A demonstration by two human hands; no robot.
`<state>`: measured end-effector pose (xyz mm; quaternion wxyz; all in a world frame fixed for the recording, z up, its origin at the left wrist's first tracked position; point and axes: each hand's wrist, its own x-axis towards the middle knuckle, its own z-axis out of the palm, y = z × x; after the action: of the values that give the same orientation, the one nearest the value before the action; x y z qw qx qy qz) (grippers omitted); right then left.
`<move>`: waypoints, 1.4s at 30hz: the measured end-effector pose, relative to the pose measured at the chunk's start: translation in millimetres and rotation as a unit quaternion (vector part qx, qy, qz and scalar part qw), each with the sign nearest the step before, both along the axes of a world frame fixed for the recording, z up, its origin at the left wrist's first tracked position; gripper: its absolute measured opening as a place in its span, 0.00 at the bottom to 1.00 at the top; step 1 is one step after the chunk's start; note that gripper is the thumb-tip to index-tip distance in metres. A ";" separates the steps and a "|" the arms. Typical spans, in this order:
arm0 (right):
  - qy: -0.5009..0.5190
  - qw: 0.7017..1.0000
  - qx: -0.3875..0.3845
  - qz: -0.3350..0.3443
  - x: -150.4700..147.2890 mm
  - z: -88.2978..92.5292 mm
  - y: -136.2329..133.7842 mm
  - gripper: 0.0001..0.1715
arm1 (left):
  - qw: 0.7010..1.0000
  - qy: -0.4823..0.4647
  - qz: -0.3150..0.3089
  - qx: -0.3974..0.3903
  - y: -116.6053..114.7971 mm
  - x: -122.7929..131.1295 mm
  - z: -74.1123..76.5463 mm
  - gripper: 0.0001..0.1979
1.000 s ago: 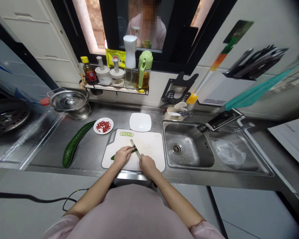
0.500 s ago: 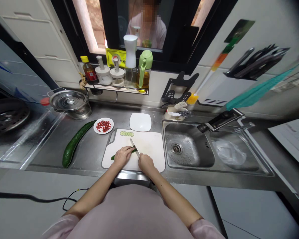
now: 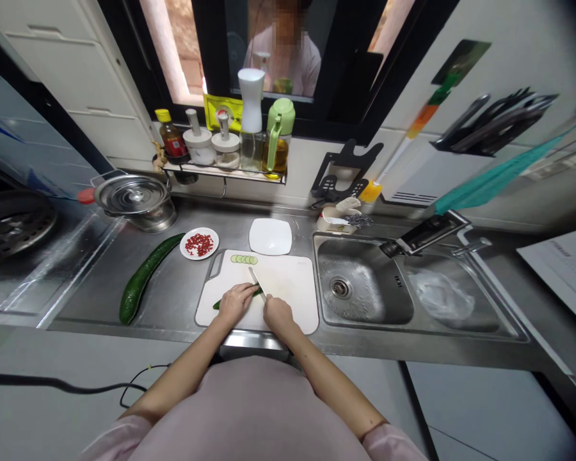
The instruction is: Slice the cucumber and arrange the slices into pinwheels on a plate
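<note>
The cutting board [image 3: 288,282] lies at the lower centre of the frame. The left hand [image 3: 236,302], fingers bent and close together, grips a dark green cucumber piece [image 3: 217,305] on the board, left of the knife [image 3: 257,281]. The right hand [image 3: 278,315] is closed around the knife handle; the blade points toward the upper left, across the piece's right end. Overlapping pale slices [image 3: 244,259] lie near the board's top edge. A whole cucumber [image 3: 146,275] rests at centre-left.

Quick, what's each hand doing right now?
Left hand: closed over the green cucumber piece, holding it on the white cutting board.
Right hand: closed, holding the knife by its handle.
</note>
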<state>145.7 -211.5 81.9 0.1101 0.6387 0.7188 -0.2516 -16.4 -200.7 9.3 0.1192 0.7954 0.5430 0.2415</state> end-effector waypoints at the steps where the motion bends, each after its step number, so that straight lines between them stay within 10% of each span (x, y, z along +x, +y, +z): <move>1: 0.001 1.000 -0.001 -0.001 -0.3 -1.9 0.5 0.18 | 1.000 -0.002 0.001 0.001 0.0 0.0 -0.1 0.16; 28: 0.021 1.000 0.010 -0.005 -3.5 -3.7 13.7 0.18 | 0.996 -0.010 0.065 -0.057 -3.8 7.0 16.0 0.09; 42: -0.002 0.999 -0.031 -0.020 22.0 6.4 -25.4 0.17 | 0.984 0.000 0.097 -0.150 -1.8 8.5 28.7 0.11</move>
<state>167.8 -237.0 88.3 0.1261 0.6499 0.6973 -0.2747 -7.9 -202.5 38.0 0.2134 0.7122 0.6473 0.1680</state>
